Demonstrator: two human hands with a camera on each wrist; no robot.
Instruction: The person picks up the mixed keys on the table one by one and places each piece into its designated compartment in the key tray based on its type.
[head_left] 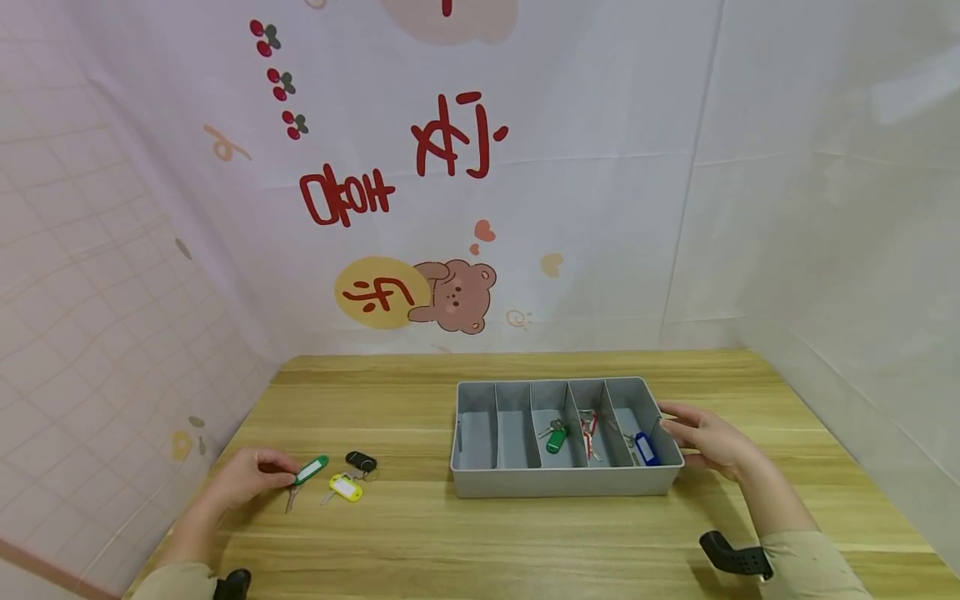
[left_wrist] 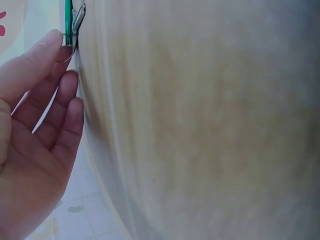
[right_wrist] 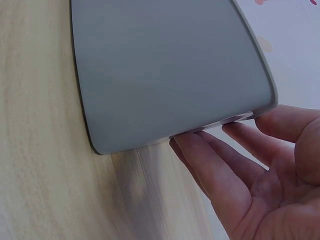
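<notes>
My left hand (head_left: 251,477) pinches a green key tag (head_left: 310,470) with a white label between thumb and fingers. A key (head_left: 292,498) hangs from the tag, near the tabletop. In the left wrist view the green tag (left_wrist: 68,22) and its ring show at the fingertips. Just right of that hand lie a yellow key tag (head_left: 346,487) and a black fob (head_left: 362,461). My right hand (head_left: 716,442) rests with extended fingers against the right end of a grey compartment tray (head_left: 562,483). In the right wrist view its fingertips touch the tray's end wall (right_wrist: 170,75).
Inside the tray, a green-tagged key set (head_left: 557,439) lies in the middle compartment, red-tagged keys (head_left: 589,435) beside it, and a blue key tag (head_left: 646,448) in the rightmost one. A patterned cloth (head_left: 585,208) hangs behind the wooden table (head_left: 405,550).
</notes>
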